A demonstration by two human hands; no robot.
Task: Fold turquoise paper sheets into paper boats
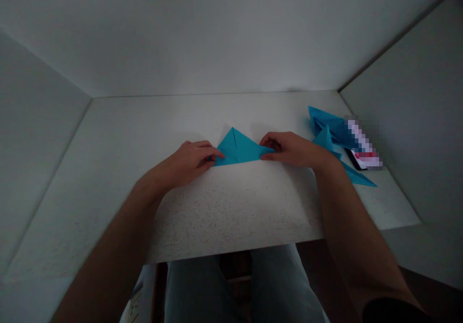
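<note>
A blue sheet of paper folded into a triangle (238, 148) lies flat on the white speckled table (231, 202), its peak pointing away from me. My left hand (191, 161) rests on the table with its curled fingers pressing the triangle's left corner. My right hand (289, 149) pinches the right corner between thumb and fingers. The paper stays on the table surface between both hands.
Several other folded blue paper pieces (331, 130) lie at the right, beside a phone (361, 156) near the right wall. White walls close in the table at the back, left and right. My knees in light jeans (231, 284) show under the table's near edge.
</note>
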